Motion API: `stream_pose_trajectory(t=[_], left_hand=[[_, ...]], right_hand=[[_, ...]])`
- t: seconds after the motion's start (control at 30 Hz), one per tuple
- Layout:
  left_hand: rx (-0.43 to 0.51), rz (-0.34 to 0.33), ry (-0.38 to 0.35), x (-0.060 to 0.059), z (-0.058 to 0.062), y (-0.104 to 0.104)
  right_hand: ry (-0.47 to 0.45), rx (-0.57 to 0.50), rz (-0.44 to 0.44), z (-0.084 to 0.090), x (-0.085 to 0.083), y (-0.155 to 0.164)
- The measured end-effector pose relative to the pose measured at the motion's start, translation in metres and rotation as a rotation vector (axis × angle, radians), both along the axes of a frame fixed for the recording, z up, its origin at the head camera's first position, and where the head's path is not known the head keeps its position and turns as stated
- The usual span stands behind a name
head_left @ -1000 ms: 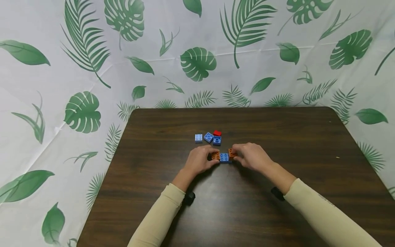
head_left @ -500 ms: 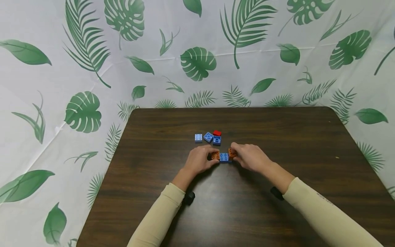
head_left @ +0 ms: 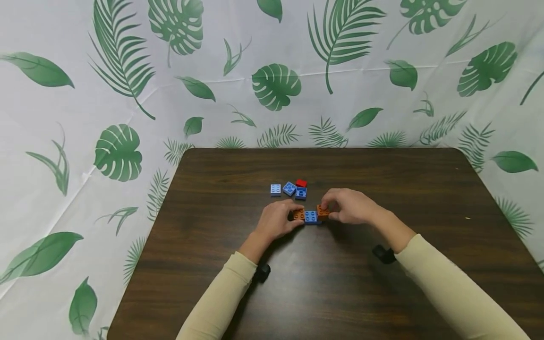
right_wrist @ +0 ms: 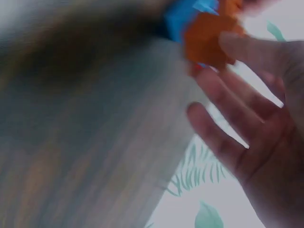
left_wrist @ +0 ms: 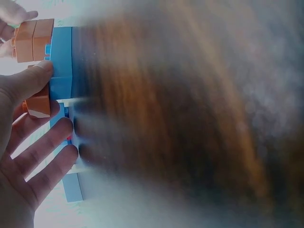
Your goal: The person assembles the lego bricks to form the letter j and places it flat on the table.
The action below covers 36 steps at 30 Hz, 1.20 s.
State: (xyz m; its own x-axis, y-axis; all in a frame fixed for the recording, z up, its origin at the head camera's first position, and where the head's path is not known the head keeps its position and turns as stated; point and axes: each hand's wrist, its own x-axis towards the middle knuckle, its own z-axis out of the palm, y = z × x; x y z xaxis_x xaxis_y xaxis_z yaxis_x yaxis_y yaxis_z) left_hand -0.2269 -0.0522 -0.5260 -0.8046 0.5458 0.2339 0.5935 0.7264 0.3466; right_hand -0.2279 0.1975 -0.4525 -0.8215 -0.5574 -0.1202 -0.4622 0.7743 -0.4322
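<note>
In the head view, a blue toy building brick (head_left: 311,216) sits on the table between orange toy bricks, joined from below to a blue base. My left hand (head_left: 277,220) pinches the left orange brick (head_left: 299,214) between thumb and index finger; its other fingers spread in the left wrist view. At the right end, my right hand (head_left: 350,206) holds the right orange brick (head_left: 323,211) by thumb and fingertips. The left wrist view shows two orange layers stacked (left_wrist: 34,41) there above the blue base (left_wrist: 61,61). The right wrist view is blurred.
Behind the hands lie a light blue brick (head_left: 276,190), two blue bricks, one tilted (head_left: 290,189) and one (head_left: 301,193) showing its hollow underside, and a red brick (head_left: 301,183). A leaf-patterned cloth (head_left: 238,104) hangs behind the dark wooden table (head_left: 238,165).
My right hand has shifted slightly up and back, its wrist turned, leaving more of the right orange brick showing. My left hand keeps its hold. The head view has moved slightly.
</note>
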Motion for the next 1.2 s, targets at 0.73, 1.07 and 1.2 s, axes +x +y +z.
stream_pose_trajectory(t=[0.73,1.07,1.2], left_hand=[[-0.006,-0.014,-0.022,-0.003,0.001,-0.001],[0.002,-0.015,-0.025,-0.002,0.003,-0.001],[0.002,-0.017,-0.033,-0.001,0.003,-0.002]], right_hand=[[-0.100,-0.032,-0.160,-0.027,-0.061,-0.034],[-0.110,-0.023,-0.246,-0.040,-0.064,-0.040],[-0.088,0.024,-0.253,-0.039,-0.066,-0.044]])
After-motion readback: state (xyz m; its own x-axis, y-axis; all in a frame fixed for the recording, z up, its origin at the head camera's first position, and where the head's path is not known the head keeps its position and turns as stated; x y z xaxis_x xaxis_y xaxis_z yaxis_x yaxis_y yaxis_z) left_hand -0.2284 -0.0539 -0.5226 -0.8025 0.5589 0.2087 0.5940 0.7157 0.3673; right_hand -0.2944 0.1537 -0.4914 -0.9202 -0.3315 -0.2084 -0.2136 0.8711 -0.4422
